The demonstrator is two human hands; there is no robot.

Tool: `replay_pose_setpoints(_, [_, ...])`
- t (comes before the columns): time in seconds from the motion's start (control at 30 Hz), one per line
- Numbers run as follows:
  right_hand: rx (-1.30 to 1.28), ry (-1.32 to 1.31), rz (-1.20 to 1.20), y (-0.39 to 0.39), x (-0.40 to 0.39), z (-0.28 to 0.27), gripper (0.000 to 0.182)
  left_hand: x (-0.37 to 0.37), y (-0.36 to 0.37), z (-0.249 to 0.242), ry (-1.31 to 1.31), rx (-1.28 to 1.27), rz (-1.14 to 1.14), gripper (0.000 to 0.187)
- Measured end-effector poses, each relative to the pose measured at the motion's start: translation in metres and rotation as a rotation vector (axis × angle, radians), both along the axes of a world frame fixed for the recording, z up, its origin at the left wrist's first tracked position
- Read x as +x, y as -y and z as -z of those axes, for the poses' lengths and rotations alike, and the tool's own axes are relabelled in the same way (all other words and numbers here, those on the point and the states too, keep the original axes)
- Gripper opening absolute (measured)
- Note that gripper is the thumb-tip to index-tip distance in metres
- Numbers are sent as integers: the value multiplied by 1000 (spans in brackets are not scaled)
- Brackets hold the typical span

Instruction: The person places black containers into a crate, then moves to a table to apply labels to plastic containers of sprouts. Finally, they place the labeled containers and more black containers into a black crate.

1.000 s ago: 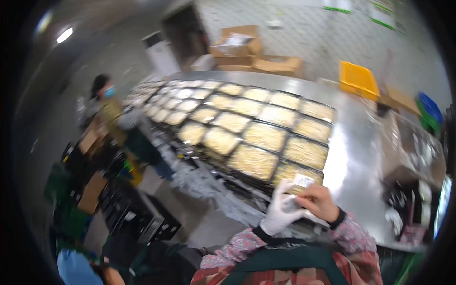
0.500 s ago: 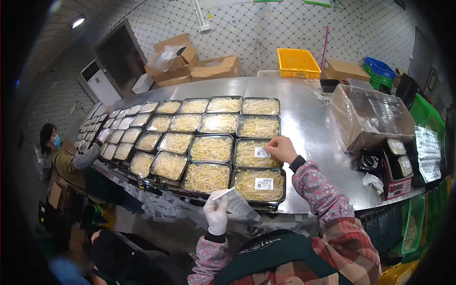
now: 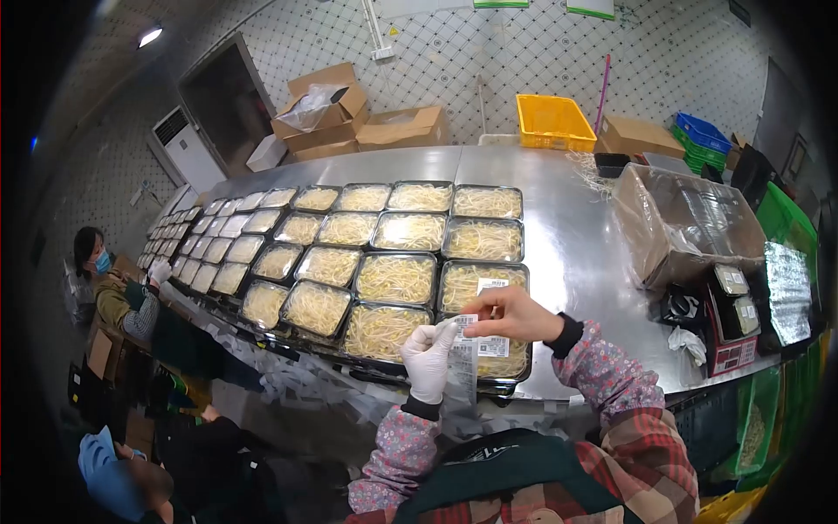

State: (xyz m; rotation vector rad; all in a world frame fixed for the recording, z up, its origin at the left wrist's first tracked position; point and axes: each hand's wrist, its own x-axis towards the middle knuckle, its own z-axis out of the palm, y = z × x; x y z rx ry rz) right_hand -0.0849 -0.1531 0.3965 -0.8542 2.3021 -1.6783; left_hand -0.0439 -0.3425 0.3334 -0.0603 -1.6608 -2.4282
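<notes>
1. We find the right hand [image 3: 511, 316] pinching the upper end of the label strip [image 3: 463, 371]; the gloved left hand [image 3: 428, 361] grips it too, at the left of the near-corner tray [image 3: 518, 361].
2. We judge uneven pulling could tear or crease a label, or adhesive could catch the glove.
3. The strip's tail hangs by the near-corner tray's front left; a snag there could jerk it.
4. The tray behind [image 3: 461, 281] bears a white label [image 3: 492, 284]; a brushing hand could lift it.

The floral sleeves [image 3: 608, 382] end in black cuffs [image 3: 569, 338].
</notes>
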Motion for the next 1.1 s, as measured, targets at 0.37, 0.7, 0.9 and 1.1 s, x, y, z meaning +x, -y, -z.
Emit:
replay_pose_setpoints(0.37, [90,-140,598,-77,-176,62,21,11,45,9,24,-83,-138,16])
replay_pose_setpoints(0.7, [843,-352,766,-55,-187,79,38,153,263,50,-111,237,-941,53])
replay_pose_setpoints(0.9, [734,-488,747,-62,-181,68,28,212,265,69,49,187,-1109,59])
replay_pose_setpoints(1.1, [697,-710,325,-64,-149,80,20,225,255,75,30,163,-972,56])
